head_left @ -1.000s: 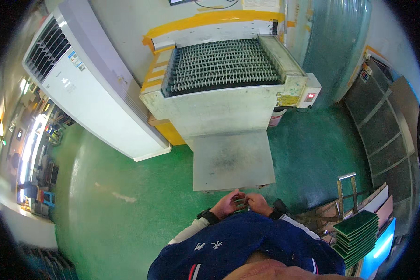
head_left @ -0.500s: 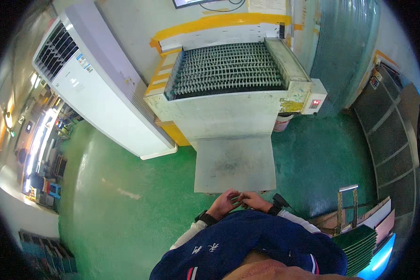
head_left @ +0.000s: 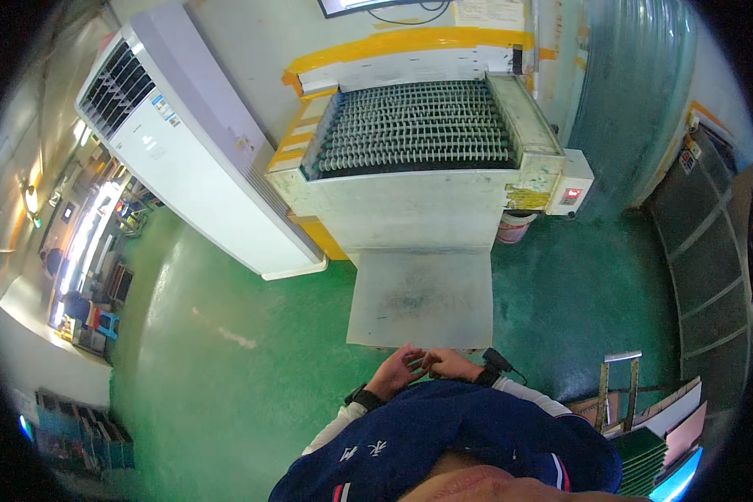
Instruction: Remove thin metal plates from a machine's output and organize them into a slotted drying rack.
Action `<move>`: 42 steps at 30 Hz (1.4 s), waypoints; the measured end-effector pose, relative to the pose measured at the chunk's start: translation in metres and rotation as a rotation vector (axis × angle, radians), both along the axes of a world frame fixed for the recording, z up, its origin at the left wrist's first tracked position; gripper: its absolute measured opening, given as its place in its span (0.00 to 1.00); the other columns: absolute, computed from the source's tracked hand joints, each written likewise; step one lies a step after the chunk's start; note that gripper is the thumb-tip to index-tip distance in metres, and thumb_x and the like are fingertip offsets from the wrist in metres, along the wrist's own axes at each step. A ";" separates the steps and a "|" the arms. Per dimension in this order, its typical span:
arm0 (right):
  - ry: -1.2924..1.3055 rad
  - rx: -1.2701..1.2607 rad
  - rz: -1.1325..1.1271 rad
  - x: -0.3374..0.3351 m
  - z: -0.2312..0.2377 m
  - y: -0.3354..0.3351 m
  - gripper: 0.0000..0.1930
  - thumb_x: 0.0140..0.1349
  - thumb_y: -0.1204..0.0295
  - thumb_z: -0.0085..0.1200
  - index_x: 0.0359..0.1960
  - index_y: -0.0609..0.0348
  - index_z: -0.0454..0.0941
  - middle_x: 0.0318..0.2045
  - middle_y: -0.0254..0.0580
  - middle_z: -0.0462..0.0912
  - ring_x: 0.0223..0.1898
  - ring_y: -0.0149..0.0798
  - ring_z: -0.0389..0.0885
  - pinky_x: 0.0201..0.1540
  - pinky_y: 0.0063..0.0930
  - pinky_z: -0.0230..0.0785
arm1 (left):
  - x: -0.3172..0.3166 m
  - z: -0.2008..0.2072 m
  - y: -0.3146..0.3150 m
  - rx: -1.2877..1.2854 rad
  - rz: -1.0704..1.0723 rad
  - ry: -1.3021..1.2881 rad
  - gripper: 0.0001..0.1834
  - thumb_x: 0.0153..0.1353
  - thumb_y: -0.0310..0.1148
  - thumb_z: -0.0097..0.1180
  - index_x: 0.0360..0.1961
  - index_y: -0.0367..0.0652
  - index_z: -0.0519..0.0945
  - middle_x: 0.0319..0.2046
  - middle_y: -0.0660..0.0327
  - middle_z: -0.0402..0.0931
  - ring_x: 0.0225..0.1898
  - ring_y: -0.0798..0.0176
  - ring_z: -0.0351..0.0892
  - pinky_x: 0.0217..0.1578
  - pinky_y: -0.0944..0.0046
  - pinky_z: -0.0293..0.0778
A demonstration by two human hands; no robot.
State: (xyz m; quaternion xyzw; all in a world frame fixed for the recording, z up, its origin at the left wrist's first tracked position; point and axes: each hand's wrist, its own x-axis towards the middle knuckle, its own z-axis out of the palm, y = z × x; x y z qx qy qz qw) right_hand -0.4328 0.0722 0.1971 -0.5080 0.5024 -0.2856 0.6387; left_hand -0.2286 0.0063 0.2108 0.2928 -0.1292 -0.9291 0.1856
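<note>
Both hands meet in front of my dark blue top, just below the near edge of a pale sheet (head_left: 421,297). My left hand (head_left: 397,371) is open, its fingers apart and nothing visible in it. Close against its fingertips, my right hand (head_left: 452,365) has curled fingers; what lies inside them, if anything, is hidden. Each wrist wears a black band, and a black plug-like piece (head_left: 498,361) with a cord sticks out beside the right one. Beyond the sheet stands a whitish machine (head_left: 410,209) with rows of ridged rollers (head_left: 414,125).
A tall white air conditioner (head_left: 201,167) stands left of the machine. A small control box (head_left: 571,184) with a red display juts from its right side, above a bucket (head_left: 515,227). At the lower right are a metal-handled rack (head_left: 622,357) and stacked green boards (head_left: 644,460). Dark framed panels (head_left: 711,251) line the right.
The view has shifted slightly, so the machine and air conditioner sit a little farther right. My left fingers have spread somewhat, while both hands stay together near my waist.
</note>
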 end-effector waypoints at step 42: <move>-0.030 -0.164 -0.046 -0.030 0.001 -0.006 0.10 0.55 0.77 0.51 0.39 0.63 0.80 0.34 0.38 0.82 0.37 0.32 0.79 0.42 0.27 0.72 | -0.039 0.011 -0.012 -0.172 -0.102 -0.083 0.15 0.72 0.41 0.44 0.46 0.40 0.75 0.47 0.56 0.73 0.51 0.59 0.73 0.53 0.56 0.73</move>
